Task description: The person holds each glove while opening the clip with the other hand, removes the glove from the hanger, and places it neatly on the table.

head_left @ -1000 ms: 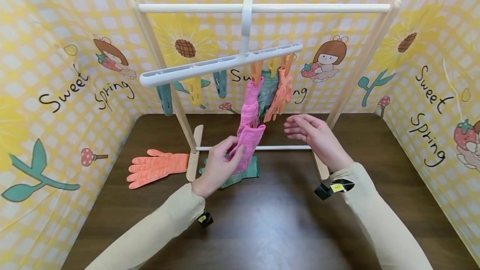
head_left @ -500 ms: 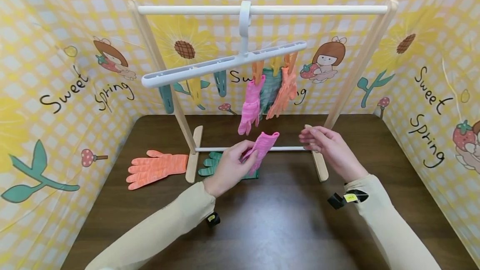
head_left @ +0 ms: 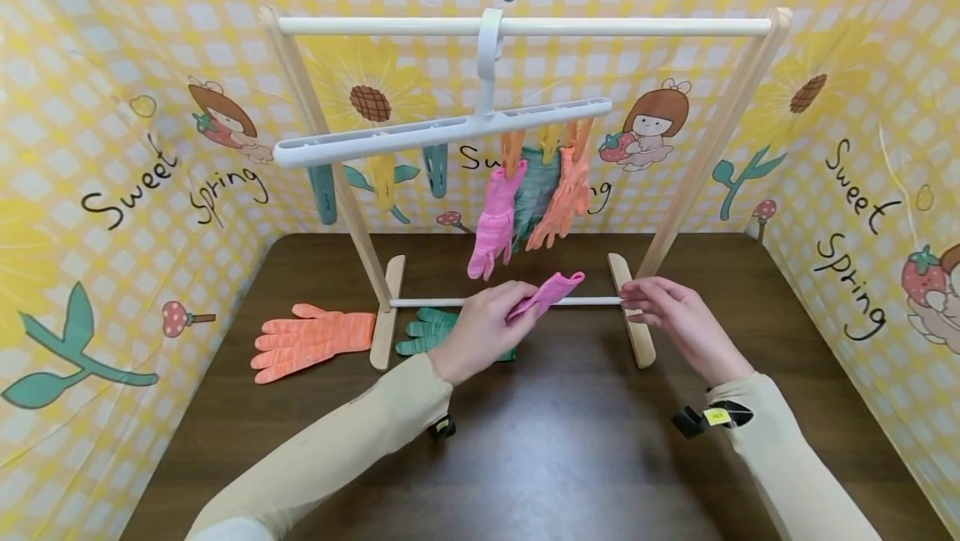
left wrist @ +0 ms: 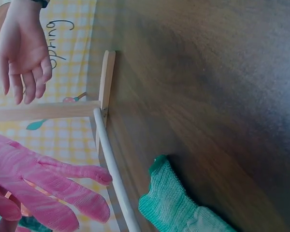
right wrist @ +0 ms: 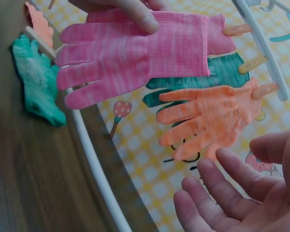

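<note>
My left hand (head_left: 480,333) pinches a pink knit glove (head_left: 561,286) below the hanger, in front of the rack. In the right wrist view, the same glove (right wrist: 135,58) lies flat with its fingers to the left, the thumb of my left hand (right wrist: 130,10) over it. To the right, my right hand (head_left: 686,326) holds nothing, its fingers loosely bent. A second pink glove (head_left: 495,224), a green glove (head_left: 538,191) and an orange glove (head_left: 564,197) hang from pegs at the right part of the grey hanger (head_left: 397,137).
The hanger hooks over the white bar (head_left: 637,27) of a wooden rack. Unused teal pegs (head_left: 322,193) and a yellow peg (head_left: 383,181) hang on its left part. An orange glove (head_left: 313,343) and a green glove (head_left: 426,333) lie on the dark table (head_left: 540,458).
My left hand has moved right with the pink glove, away from the hanging pink one, and the held glove has tipped flatter. My right hand has drawn right and down.
</note>
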`<state>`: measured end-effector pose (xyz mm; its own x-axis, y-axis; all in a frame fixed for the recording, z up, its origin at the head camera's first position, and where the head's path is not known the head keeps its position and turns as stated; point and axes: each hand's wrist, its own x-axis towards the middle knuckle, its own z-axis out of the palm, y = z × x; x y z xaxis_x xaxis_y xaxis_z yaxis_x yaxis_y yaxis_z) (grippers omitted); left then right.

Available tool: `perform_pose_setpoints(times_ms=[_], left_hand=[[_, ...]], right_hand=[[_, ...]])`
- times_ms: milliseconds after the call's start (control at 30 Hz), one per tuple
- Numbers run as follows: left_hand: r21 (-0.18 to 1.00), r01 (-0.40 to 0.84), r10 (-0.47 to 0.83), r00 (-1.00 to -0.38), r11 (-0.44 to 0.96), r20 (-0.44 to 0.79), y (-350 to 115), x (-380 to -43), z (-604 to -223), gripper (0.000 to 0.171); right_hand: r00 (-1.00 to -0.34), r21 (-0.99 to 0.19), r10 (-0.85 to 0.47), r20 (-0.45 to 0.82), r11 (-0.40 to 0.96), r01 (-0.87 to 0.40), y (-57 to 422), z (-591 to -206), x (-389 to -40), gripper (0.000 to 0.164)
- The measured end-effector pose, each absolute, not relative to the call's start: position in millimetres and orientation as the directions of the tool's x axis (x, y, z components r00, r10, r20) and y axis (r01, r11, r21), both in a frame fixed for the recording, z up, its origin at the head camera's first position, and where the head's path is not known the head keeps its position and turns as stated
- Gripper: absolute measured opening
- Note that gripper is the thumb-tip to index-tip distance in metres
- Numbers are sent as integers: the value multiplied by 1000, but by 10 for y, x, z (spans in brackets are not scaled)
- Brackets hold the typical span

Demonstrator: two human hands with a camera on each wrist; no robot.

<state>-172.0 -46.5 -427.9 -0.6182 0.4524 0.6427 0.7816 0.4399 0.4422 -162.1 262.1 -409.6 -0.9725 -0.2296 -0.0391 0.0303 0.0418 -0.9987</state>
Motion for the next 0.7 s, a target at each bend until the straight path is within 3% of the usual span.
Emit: perform_pose_setpoints(times_ms=[233,533,700], left_hand=[[341,811,491,-566,475,663,-341,-1797,-4304,10],[252,821,570,-544,512,616,-140,-1911,-4289,13],[145,831,631,-510,538,585,-42,-1924,-4276,14]], right_hand=[[-978,-992,-200,-57,122,33,2742,-4178,-1548,52],[-979,-990,-196,-60,136,33,2820,-4273,-1496,54],[-980,-989,-187,-67,141,41,2845,-4293,-1473,53]])
